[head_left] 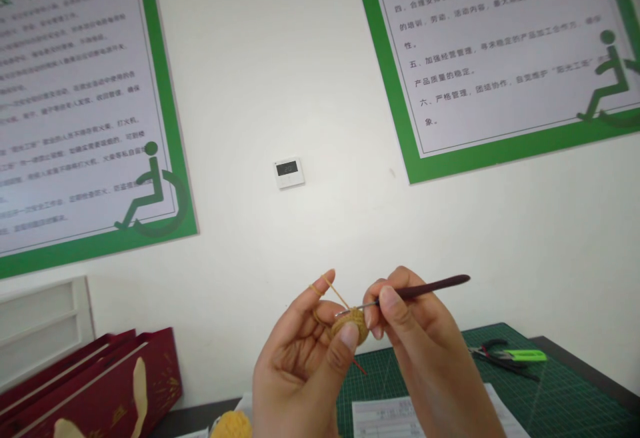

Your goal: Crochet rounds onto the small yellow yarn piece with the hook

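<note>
My left hand (305, 351) pinches a small round piece of mustard-yellow crochet work (357, 331) between thumb and fingers. A strand of yellow yarn (336, 290) runs from the raised left index finger down to the piece. In my right hand (415, 325) is a crochet hook (435, 286) with a dark brown handle, held like a pen. Its metal tip lies at the upper edge of the crochet piece. A short red thread (359, 366) pokes out below the work.
A green cutting mat (560, 385) covers the dark table, with pliers (500, 353), a bright green-handled tool (525, 355) and printed paper (385, 418) on it. A yellow yarn ball (231, 425) and dark red gift bags (100, 391) stand at left. Behind is a white wall with posters.
</note>
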### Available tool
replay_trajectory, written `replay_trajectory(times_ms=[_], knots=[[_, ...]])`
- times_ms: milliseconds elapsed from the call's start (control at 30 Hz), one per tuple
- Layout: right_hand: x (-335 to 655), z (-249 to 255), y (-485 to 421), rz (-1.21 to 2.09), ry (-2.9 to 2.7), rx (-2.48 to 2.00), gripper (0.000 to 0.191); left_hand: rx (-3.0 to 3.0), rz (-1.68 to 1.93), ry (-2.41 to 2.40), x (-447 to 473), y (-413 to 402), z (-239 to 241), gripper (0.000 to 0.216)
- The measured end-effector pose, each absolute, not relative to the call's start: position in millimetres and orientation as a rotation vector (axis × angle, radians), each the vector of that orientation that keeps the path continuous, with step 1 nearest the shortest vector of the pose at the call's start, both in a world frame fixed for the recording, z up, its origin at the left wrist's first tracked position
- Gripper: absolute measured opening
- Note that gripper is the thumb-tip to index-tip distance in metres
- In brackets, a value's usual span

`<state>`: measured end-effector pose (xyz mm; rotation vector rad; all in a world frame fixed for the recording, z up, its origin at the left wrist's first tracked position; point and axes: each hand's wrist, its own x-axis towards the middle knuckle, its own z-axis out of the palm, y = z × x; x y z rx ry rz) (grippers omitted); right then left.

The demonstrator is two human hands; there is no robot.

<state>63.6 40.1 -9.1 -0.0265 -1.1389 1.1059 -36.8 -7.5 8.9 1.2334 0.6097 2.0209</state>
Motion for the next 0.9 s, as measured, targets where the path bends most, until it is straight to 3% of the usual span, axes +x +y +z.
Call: replay_trajectory(times_ms=[100, 200, 267, 400, 533, 900], knots=[[65, -13, 41, 0.435, -1.276, -0.024, 0.008, 1.232, 2.073, 0.623, -34, -11, 9, 0.046], [67, -16, 43, -0.337, -1.248, -0.061, 0.027, 1.202, 2.007, 0.588, -33, -16, 11, 0.048], [67, -16, 44, -0.503, -1.175, -0.057, 0.029, 1.143, 1.843, 0.563, -35, -19, 13, 0.049], [61, -14, 42, -0.006, -1.202, 0.092, 0.015, 1.031, 1.564, 0.545, -44, -20, 17, 0.054], [56, -15, 38, 0.508, -1.094, 0.139, 0.009, 1.025, 1.555, 0.518, -50, -18, 18, 0.056], [67, -1, 28, 1.403, -1.08, 0.114, 0.035, 1.222, 1.779, 0.556, -48, -15, 12, 0.036]])
